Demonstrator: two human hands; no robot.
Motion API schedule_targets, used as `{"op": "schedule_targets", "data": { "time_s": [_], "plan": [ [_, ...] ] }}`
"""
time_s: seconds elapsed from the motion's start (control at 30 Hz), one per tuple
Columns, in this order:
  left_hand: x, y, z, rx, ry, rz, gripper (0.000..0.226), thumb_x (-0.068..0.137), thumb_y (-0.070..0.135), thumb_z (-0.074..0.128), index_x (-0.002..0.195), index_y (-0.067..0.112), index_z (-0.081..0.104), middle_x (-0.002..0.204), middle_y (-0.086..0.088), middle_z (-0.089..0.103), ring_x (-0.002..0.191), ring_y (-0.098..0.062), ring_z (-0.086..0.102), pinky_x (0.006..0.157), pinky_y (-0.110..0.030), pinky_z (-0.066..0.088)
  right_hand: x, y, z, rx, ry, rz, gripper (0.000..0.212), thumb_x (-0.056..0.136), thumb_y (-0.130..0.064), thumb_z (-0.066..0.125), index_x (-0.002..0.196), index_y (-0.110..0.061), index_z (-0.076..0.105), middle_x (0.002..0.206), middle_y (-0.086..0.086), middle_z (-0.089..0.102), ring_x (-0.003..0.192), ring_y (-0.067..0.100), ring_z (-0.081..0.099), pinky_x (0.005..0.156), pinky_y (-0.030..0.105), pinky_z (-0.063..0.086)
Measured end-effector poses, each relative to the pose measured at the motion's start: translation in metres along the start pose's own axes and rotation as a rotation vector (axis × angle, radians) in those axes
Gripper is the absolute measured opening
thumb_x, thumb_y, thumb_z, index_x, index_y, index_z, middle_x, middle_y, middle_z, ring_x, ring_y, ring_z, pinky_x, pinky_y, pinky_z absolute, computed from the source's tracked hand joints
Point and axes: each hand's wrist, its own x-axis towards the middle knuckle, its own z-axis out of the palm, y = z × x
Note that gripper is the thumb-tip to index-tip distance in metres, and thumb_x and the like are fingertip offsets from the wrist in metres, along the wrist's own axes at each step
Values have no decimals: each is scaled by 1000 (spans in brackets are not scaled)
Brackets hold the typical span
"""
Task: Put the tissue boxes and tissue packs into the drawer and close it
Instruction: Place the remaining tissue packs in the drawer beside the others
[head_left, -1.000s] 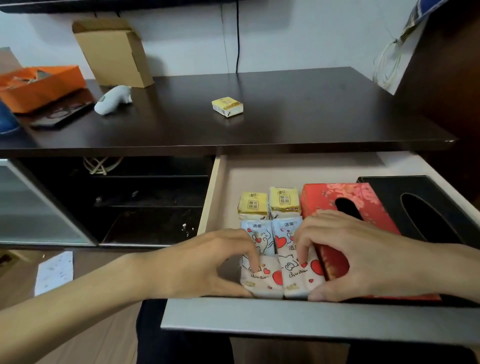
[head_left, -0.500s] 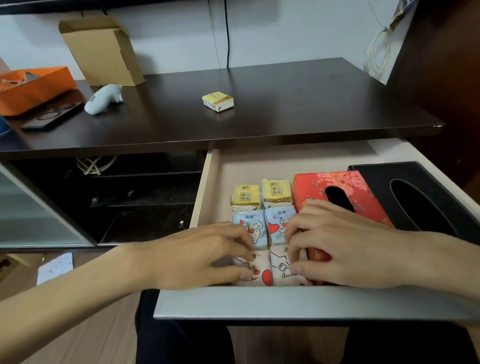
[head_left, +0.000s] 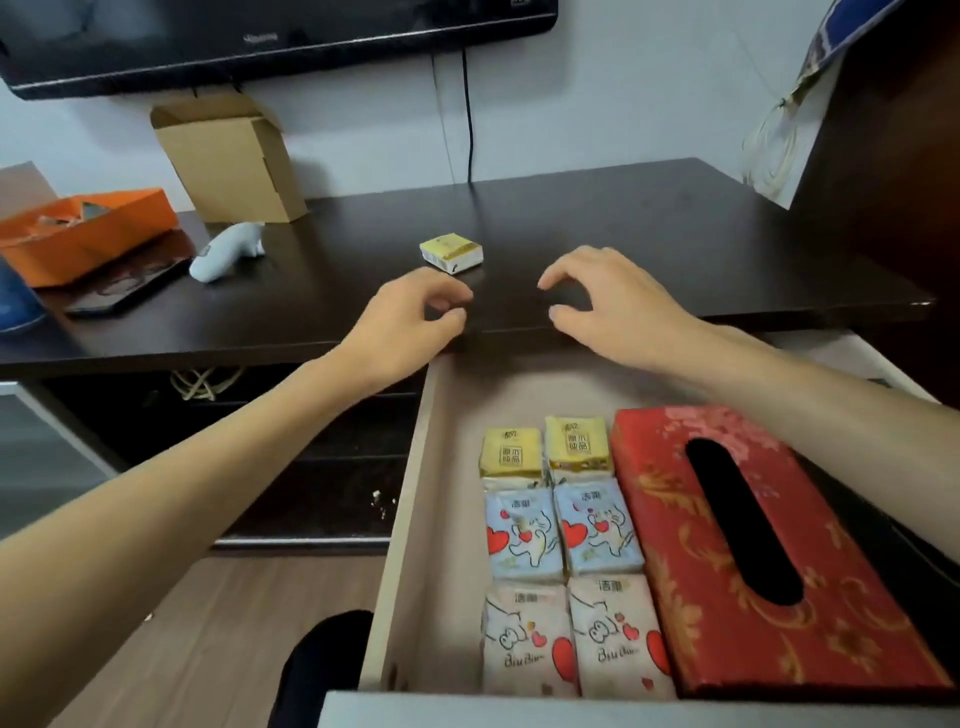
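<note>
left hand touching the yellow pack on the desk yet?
Apart. The head view shows bare dark desktop between the left hand and the yellow pack; its fingertips stop short of it.

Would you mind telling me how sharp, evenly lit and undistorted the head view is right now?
Head view: the wide-angle lens bows the dark wooden desktop edge and the open drawer sides; soft glare sits on the desktop near the yellow tissue pack; prints on the patterned tissue packs are soft but mostly legible; both hands, left hand and right hand, look slightly smeared; the shelf recess below the desktop is in deep shadow.
</note>
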Motion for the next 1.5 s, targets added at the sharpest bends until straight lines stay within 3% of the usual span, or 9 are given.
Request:
{"op": "schedule_targets", "data": {
  "time_s": [0.27,0.5,0.77,0.9,1.03,1.13,1.23,1.33,1.5],
  "plan": [
    [111,-59,25,227,-42,-260,70,92,35,62,152,13,34,159,-14,28,146,-34,22,116,-42,23,49,40,33,-29,71,176,35,98,-27,58,132,-19,58,142,1,52,136,19,40,104,41,42],
    [104,-56,28,21,-34,-183,63,81,40,76,137,20,55,135,-3,56,124,-21,52,104,-32,39,52,46,32,140,51,178,49,89,-36,65,136,-31,54,145,-9,51,138,11,38,107,40,40],
    [60,-17,30,-244,-286,-65,108,74,30,86,157,19,17,148,3,51,138,-11,42,114,-28,28,43,43,16,405,-181,57,68,74,-49,78,137,-33,56,140,-15,56,134,6,47,105,27,38],
    [38,-3,12,-130,-233,-65,89,80,30,81,153,20,32,151,0,46,138,-13,42,114,-35,34,41,38,17,440,-133,76,50,69,-38,84,113,-26,65,121,-6,68,111,13,62,89,27,45],
    [-13,2,1,-151,-30,74,28,89,18,71,116,23,69,114,11,68,108,-3,61,93,-30,51,32,30,12,543,-51,83,39,77,-10,88,106,-17,63,114,1,69,111,23,66,99,38,50],
    [-46,1,13,-58,-194,146,21,87,21,72,108,24,71,107,11,67,98,-3,61,87,-30,52,7,19,2,597,-54,65,41,75,-16,85,108,-11,60,115,0,70,112,18,67,102,38,53],
    [-53,-8,35,170,-405,190,41,87,38,71,126,29,61,127,10,59,121,-6,50,105,-27,38,-31,10,-5,580,-106,-27,41,70,-30,82,99,-20,56,116,-2,67,112,12,66,95,31,56],
    [-44,-16,50,430,-532,192,63,84,58,65,139,29,50,143,6,51,144,-16,28,118,-46,3,-61,12,-4,371,-194,-2,42,70,-36,85,97,-27,55,115,-4,64,109,14,66,94,40,56],
    [-34,-22,61,433,-611,194,69,84,70,53,137,26,51,129,10,63,132,-15,47,111,-44,-13,-68,17,5,201,-479,155,50,70,-44,88,107,-40,55,115,-14,63,96,-1,63,83,27,54]
  ]
}}
